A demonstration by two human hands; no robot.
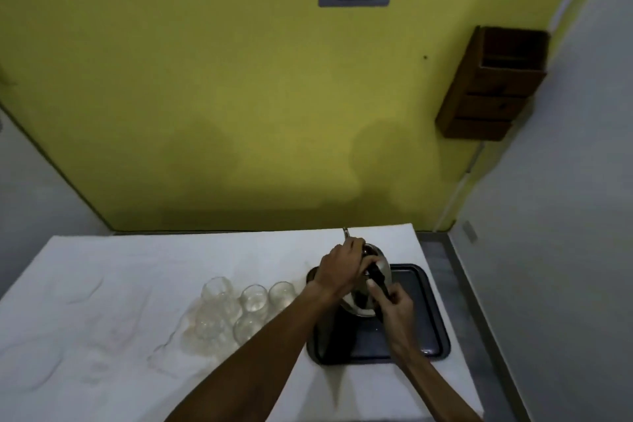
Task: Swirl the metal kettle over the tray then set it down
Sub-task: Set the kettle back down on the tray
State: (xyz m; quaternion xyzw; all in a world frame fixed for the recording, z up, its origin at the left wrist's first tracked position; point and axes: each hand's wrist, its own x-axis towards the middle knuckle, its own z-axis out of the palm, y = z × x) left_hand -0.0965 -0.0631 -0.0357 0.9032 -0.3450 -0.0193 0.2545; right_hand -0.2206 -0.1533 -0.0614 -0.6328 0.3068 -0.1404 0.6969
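The metal kettle (381, 265) hangs tilted above the far left part of the dark tray (435, 325), which lies on the white-covered table. My right hand (394, 307) is closed around the kettle's black handle. My left hand (342, 267) grips the kettle's top near its spout, which points away toward the wall. My hands hide most of the kettle's body.
Several clear glasses (253, 298) stand clustered on the white cloth (120, 284) just left of the tray. The yellow wall rises right behind the table's far edge. A wooden box (493, 86) hangs on the wall up right. A grey ledge (442, 250) runs along the table's right side.
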